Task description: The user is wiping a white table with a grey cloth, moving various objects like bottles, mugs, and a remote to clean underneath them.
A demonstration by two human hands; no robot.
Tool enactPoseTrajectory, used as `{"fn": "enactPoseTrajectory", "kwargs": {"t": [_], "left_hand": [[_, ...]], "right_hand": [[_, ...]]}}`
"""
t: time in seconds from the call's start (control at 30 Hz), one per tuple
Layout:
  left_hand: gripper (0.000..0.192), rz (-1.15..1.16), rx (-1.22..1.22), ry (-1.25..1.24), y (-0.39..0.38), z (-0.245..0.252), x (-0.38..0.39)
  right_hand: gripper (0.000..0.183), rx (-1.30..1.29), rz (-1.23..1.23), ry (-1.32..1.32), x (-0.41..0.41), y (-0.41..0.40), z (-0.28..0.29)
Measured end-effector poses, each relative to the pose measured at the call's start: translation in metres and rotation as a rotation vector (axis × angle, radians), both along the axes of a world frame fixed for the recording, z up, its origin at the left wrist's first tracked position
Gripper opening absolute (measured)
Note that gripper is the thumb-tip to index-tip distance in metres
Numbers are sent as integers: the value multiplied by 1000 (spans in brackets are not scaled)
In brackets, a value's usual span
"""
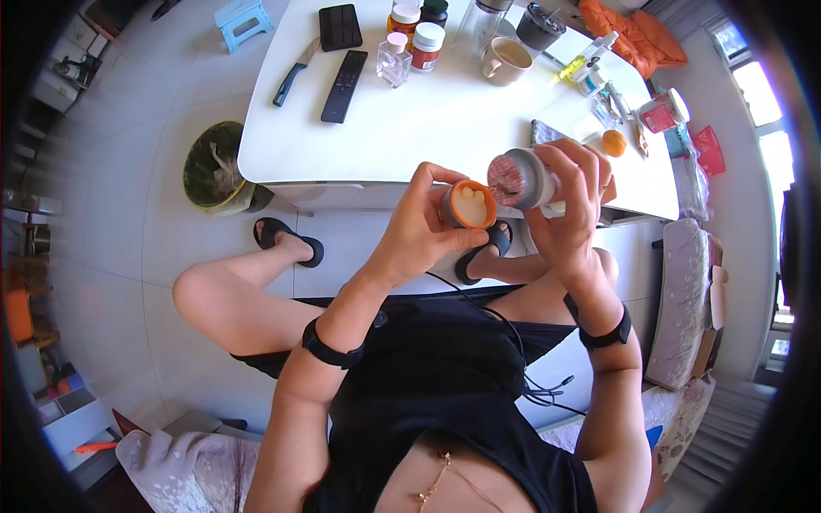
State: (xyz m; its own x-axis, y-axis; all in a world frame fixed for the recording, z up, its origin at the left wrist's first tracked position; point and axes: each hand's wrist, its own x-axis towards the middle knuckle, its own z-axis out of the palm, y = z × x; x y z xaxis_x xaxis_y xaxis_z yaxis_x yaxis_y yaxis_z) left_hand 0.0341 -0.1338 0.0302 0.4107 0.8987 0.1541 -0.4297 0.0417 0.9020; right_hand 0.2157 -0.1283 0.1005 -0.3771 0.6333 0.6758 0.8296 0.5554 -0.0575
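Note:
My left hand [417, 231] holds a small round cup or cap [470, 217] with an orange rim, its opening facing up. A few pale tablets [473, 194] lie against its far inner side. In my right hand [571, 199] is a grey bottle [533, 178], tipped on its side with one end towards the cup. That end looks mottled pink; I cannot tell whether this is the contents or the bottle itself. Bottle and cup are very close together above the near edge of the white table [385, 144].
On the table are a remote control [344, 86], a knife [295, 75], a black phone-like device [340, 27], several bottles [427, 46], a beige mug [507, 61] and an orange [614, 143]. A lined waste bin [218, 168] stands left of the table. A black cable [507, 314] crosses my lap.

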Motion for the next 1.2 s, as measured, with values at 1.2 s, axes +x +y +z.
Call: {"fn": "enactPoseTrajectory", "kwargs": {"t": [1.2], "left_hand": [[97,-228,-39,26,-29,175,-2]], "right_hand": [[63,-702,75,1180,12,-9,-64]]}}
